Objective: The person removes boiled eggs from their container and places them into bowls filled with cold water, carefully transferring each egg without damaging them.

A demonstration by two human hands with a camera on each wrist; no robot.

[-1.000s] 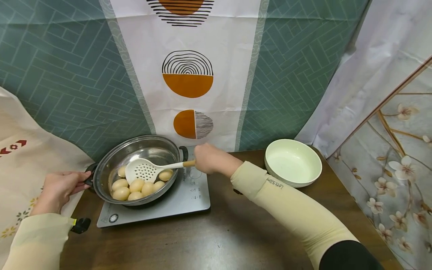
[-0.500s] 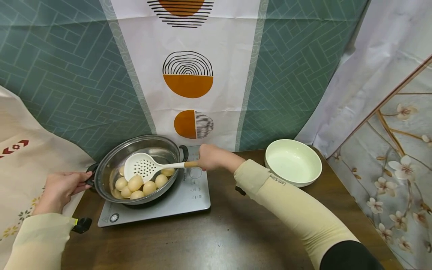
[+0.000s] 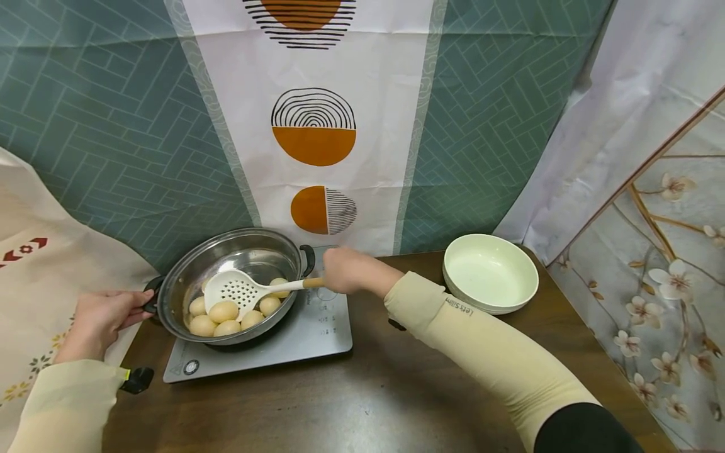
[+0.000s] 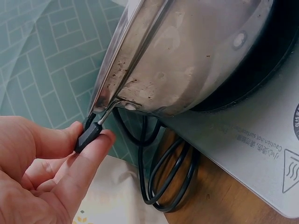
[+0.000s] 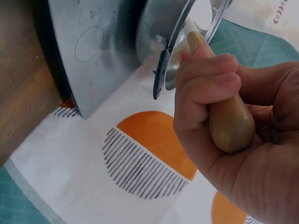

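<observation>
A steel pan [image 3: 263,261] with black side handles holds several pale tan eggs [image 3: 223,311]. My left hand [image 3: 99,321] pinches the pan's left handle [image 4: 88,137] between thumb and fingers. With its fingers curled round the wooden grip [image 5: 231,126], my right hand [image 3: 354,270] holds a white slotted spoon [image 3: 232,290]. The spoon's perforated head is down inside the pan among the eggs, and one egg overlaps its lower edge in the head view. Its shaft crosses the pan's right side near the other handle [image 3: 308,261].
Under the pan is a flat grey induction cooker [image 3: 325,327] on a brown wooden table [image 3: 374,402]. A pale green bowl [image 3: 489,270] stands at the right. Looped black cable [image 4: 180,172] hangs beside the cooker. A patterned cloth [image 3: 470,126] covers the wall behind.
The spoon's head has swung up, then back down among the eggs, which have rolled about. My right hand has shifted slightly right and back left. The left hand stays on the handle.
</observation>
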